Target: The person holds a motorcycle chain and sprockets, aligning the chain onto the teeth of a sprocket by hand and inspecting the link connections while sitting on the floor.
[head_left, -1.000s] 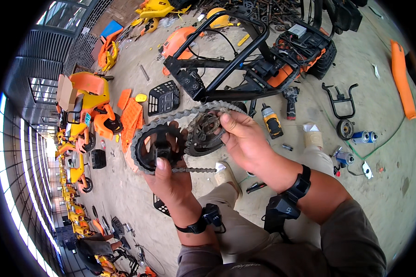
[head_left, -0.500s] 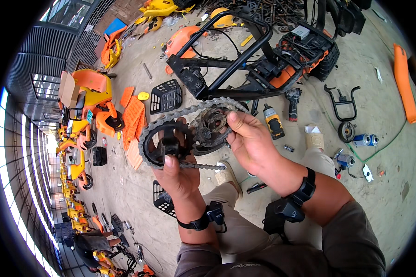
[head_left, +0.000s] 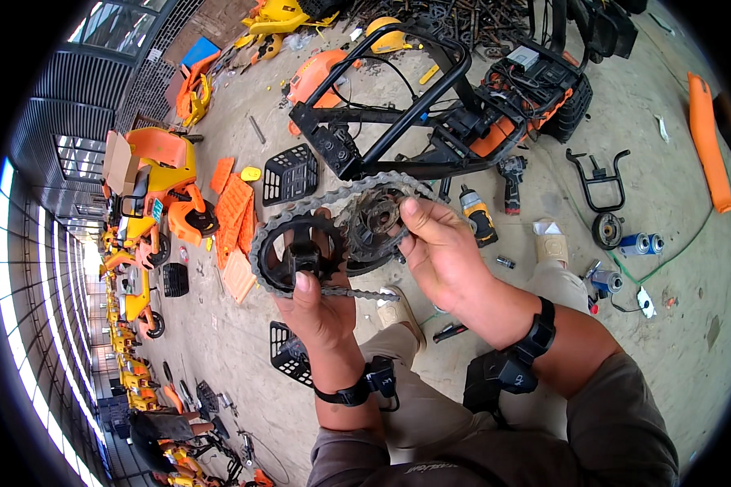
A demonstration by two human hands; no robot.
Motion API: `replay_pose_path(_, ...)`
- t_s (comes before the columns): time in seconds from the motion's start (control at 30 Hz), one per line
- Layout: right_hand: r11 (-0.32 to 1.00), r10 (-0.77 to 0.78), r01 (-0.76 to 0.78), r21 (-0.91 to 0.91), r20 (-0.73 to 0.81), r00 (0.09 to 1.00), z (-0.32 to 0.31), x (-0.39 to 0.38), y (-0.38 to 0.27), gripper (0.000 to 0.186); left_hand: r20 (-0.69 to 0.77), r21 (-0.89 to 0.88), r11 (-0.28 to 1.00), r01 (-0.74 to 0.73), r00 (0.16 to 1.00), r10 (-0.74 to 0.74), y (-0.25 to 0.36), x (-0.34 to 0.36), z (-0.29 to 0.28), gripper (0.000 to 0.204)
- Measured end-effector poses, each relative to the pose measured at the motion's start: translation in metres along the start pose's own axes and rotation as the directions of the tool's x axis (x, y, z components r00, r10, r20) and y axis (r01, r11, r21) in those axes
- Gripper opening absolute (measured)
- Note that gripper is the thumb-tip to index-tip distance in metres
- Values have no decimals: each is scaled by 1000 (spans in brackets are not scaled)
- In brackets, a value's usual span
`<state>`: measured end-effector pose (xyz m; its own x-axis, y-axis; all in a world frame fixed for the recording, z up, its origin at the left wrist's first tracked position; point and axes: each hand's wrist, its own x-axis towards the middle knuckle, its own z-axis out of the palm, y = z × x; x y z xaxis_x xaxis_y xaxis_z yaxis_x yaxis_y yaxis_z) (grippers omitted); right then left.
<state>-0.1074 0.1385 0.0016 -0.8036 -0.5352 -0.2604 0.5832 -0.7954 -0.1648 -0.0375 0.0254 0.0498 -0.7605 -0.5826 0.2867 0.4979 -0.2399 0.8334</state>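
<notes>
In the head view, it's both hands at work: the left hand (head_left: pixel 315 312) grips a black ring sprocket (head_left: pixel 304 258), thumb against its hub; the right hand (head_left: pixel 440 243) pinches the rim of a dark sprocket assembly (head_left: pixel 379 214). A chain (head_left: pixel 365 294) links the pair, in mid-air just short of the bare black frame (head_left: pixel 463 88). Looks like the handling-and-aligning step; the next move seemingly calls for steady spacing, the chain's lower run sagging free.
</notes>
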Motion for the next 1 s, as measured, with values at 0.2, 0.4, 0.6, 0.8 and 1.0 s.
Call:
replay_pose_path(0.2,1000,-2,1,11,20,1000,-3,3,0,11,37,14,1000,-1,999,1,-5,-1,3,68)
replay_pose_path(0.4,1000,4,-4,3,15,1000,-4,3,1,11,49,20,1000,-14,999,13,-5,-1,3,67)
replay_pose_path(0.6,1000,4,-4,2,-19,1000,0,-1,1,11,-21,-5,1000,13,1000,-13,-5,0,3,70)
replay_pose_path(0.8,999,50,-49,-13,64,997,-4,-2,2,9,-28,-27,1000,4,1000,-5,-4,2,0,70)
replay_pose_path(1.0,999,36,-35,-22,79,996,-7,-2,5,10,-60,-68,996,63,996,-67,-4,2,-5,69)
